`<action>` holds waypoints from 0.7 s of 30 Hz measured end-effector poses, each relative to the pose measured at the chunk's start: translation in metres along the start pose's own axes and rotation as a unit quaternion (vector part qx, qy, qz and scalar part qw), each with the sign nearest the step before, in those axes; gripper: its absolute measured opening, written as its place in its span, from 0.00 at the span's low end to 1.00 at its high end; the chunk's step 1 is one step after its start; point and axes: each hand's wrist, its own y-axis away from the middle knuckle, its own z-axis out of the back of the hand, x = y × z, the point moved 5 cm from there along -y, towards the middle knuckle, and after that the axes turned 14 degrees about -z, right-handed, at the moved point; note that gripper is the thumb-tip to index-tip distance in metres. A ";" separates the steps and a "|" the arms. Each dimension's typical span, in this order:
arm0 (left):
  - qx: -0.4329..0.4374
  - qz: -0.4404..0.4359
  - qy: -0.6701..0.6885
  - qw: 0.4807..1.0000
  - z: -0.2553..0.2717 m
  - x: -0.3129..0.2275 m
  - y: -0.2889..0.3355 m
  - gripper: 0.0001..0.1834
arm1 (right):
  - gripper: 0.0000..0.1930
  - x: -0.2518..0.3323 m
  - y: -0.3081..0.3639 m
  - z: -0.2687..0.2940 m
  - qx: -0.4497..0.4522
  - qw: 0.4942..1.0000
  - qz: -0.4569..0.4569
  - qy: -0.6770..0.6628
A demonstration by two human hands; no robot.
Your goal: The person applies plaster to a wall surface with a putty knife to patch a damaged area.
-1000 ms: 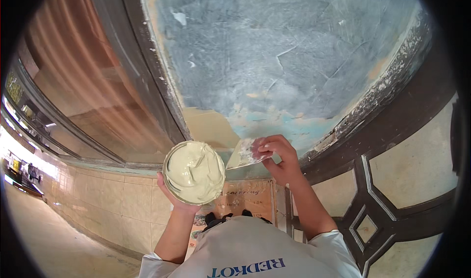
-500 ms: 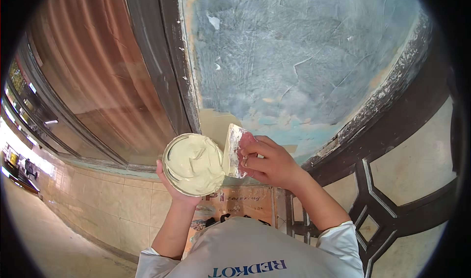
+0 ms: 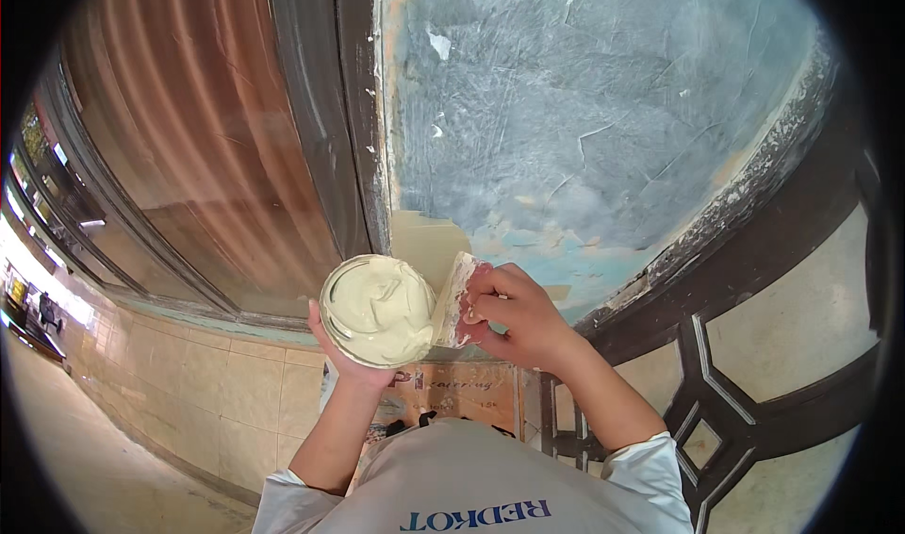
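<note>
Head view: left hand point(image 3: 351, 357) cups a tub point(image 3: 379, 310) of soft cream putty from below (likely weighty, best borne underneath); right hand point(image 3: 517, 315), fingers clamped on the stiff scraper point(image 3: 456, 298), sets its blade at the tub's rim.

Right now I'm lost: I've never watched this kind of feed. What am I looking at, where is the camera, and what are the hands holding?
There is no machine, just a person with bare hands. The one picture comes from a fisheye camera on their head, looking down, so straight edges bend. The left hand holds a round tub of cream-coloured paste from below. The right hand grips a flat putty knife, its blade beside the tub's rim. In front is a scraped bluish-grey wall with one cream patch, and a dark frame to its left.
</note>
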 end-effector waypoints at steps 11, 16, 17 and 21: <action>-0.001 0.009 -0.021 1.000 0.003 0.004 -0.002 0.42 | 0.14 0.021 -0.008 -0.012 0.034 0.998 -0.014 -0.046; 0.138 0.077 0.062 0.985 0.005 0.009 0.000 0.44 | 0.14 0.041 -0.023 -0.019 0.022 0.999 0.017 0.034; 0.138 0.077 0.061 0.985 0.005 0.010 0.001 0.44 | 0.14 0.046 -0.027 -0.017 0.003 0.996 0.026 0.090; 0.018 0.039 -0.026 0.999 0.017 0.006 0.005 0.45 | 0.14 0.054 -0.048 -0.002 -0.024 0.987 0.007 0.160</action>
